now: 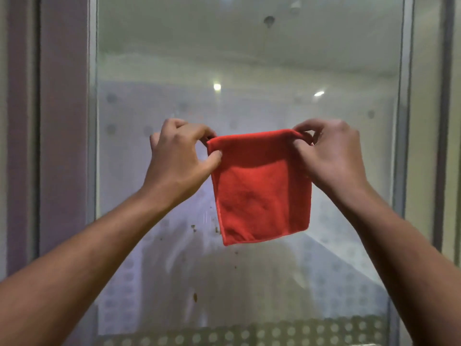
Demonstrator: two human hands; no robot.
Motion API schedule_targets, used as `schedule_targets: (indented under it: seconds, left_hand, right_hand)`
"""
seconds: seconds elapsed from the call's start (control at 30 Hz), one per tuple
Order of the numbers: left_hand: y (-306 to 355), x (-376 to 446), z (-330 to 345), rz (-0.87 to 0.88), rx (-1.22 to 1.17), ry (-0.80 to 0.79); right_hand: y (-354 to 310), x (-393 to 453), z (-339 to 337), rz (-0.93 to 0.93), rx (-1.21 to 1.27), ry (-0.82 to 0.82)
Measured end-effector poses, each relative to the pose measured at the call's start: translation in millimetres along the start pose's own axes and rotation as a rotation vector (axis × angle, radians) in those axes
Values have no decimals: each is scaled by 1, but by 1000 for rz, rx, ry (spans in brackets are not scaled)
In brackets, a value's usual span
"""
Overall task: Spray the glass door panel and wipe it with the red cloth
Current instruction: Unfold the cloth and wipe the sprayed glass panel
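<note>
Left hand (178, 158) and right hand (331, 156) raised before the glass door panel (249, 71), each grip pinched on an upper corner of the red cloth (262, 188) between thumb and curled fingers. The cloth, folded over along its top edge, hangs flat between the hands, nearer than the pane. Brown specks (194, 297) dot the glass below the cloth; a metal frame (401, 121) borders the panel at right.

- Left hand (178, 156): bare, no glove, ring or watch.
- Right hand (331, 156): bare likewise.
- Both forearms: uncovered, no sleeve visible.
</note>
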State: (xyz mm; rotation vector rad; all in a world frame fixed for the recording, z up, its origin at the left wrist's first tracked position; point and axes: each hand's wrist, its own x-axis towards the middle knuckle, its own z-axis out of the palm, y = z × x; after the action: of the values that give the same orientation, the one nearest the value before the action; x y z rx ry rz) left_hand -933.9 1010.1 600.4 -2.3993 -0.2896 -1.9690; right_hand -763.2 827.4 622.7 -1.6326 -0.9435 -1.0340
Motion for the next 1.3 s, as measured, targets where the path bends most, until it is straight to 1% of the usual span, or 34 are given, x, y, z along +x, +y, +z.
schedule_targets:
  seconds: [0.07,0.2,0.27,0.33,0.37,0.43,0.47,0.5,0.63,0.7,0.77,0.87,0.9,0.97,1.07,1.17,1.3]
  left_hand:
    - [3,23,6,27,113,32]
    - [4,56,21,29,233,10]
    - [0,66,27,44,278,10]
    - [-6,71,31,68,343,-3]
    - [-11,72,32,85,373,-13]
    - [-24,72,30,121,409,-16]
    - [-32,70,26,139,421,-5]
    - [-42,68,21,154,428,15]
    - [-105,47,-12,104,459,79]
    - [-144,31,-27,76,516,51]
    - [-174,16,-35,90,540,-7]
    - [-192,6,-34,146,531,-24]
    - [-194,5,-33,158,534,-7]
    - [-196,5,-31,175,528,30]
    - [-199,4,-31,209,461,56]
    - [-201,3,-33,237,403,50]
    - [-203,3,-34,238,438,48]
  right_hand:
    - [0,22,5,14,-20,48]
    - [7,48,26,59,13,120]
    - [8,47,44,25,92,155]
    - [8,34,66,-83,169,125]
    - [10,23,80,-156,118,75]
    - [19,4,105,-301,-160,7]
    - [24,-1,114,-329,-268,-16]
    - [27,-3,120,-327,-318,-25]
    - [16,5,135,-267,-289,40]
    - [3,14,141,-250,-285,61]
    - [-16,30,146,-247,-272,71]
    - [-59,55,161,-288,-247,83]
    - [-77,58,169,-330,-233,73]
    - [-107,53,185,-474,-213,36]
    - [-121,32,202,-699,-246,-39]
    - [-99,-9,204,-820,-257,-119]
    - [-42,-98,201,-950,-312,-259]
